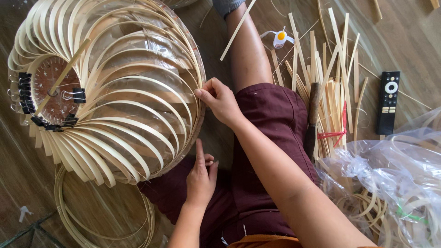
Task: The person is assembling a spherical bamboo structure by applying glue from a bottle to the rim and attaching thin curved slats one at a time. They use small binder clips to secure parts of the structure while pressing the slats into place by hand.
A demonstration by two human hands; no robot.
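Note:
A large round frame of curved pale bamboo strips (115, 92) lies on the floor in front of me, wrapped partly in clear plastic. Its hub (57, 89) at the left is a brown disc ringed with black binder clips. My right hand (220, 101) pinches the frame's rim at its right edge. My left hand (201, 179) rests below it against the rim's lower right, fingers together and extended, touching the strips. I sit with legs in dark red shorts.
A bundle of straight bamboo strips (330, 82) tied with red band lies at the right, a dark-handled knife (312, 119) on it. A black remote (388, 103), a small glue bottle (280, 39), plastic bags of bamboo hoops (390, 183) and loose hoops (105, 220) surround me.

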